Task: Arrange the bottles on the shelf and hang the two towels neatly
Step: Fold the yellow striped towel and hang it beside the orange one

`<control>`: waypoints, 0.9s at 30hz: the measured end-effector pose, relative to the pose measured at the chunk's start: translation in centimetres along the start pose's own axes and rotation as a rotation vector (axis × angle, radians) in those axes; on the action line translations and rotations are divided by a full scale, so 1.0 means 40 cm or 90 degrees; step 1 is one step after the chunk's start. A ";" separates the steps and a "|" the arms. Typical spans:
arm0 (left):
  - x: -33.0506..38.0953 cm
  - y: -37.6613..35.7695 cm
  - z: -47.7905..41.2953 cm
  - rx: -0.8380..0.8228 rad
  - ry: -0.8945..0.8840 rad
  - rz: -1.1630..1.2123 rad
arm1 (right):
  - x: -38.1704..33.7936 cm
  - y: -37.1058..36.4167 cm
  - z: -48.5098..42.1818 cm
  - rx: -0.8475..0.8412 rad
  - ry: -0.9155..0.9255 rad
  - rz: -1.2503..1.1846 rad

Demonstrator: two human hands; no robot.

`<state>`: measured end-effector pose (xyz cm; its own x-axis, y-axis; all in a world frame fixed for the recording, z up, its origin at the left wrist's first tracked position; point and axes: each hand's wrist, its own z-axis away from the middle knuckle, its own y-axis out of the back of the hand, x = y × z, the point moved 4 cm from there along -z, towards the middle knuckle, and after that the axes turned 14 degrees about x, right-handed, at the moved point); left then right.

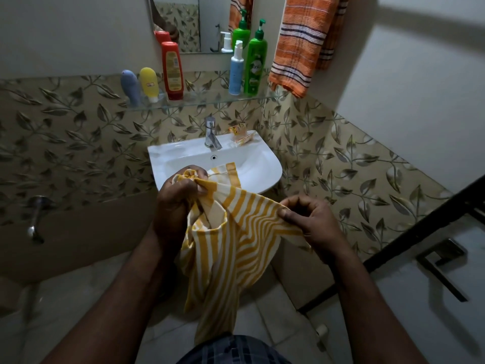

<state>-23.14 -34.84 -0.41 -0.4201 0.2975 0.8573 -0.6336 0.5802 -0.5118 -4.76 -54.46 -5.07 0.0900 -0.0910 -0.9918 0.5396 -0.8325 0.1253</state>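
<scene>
Yellow towel [236,232] at centre, in front of sink [271,164]. Left hand [175,198] fingers curled, gripping bunched end; right hand [315,222] pinching edge at 3 o'clock. Bottles [254,67] on shelf [204,99] at 12; orange towel [301,43] hanging at 1.

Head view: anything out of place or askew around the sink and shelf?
Crumpled orange wrappers lie on the sink rim right of the tap. The yellow striped towel is bunched between the left hand and right hand, unhung.
</scene>
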 end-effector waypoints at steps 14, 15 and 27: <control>-0.061 -0.035 0.003 -0.029 0.020 -0.087 | -0.123 -0.119 0.047 -0.076 0.184 -0.092; -0.071 -0.040 0.005 -0.032 0.009 -0.116 | -0.138 -0.129 0.053 -0.075 0.209 -0.079; -0.077 -0.100 0.029 -0.045 -0.065 -0.129 | -0.199 -0.107 0.054 0.217 0.274 0.075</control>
<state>-20.07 -38.93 -1.05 -0.3541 0.0936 0.9305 -0.6664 0.6728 -0.3213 -9.60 -51.37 2.24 0.5050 -0.0218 -0.8628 0.2110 -0.9662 0.1479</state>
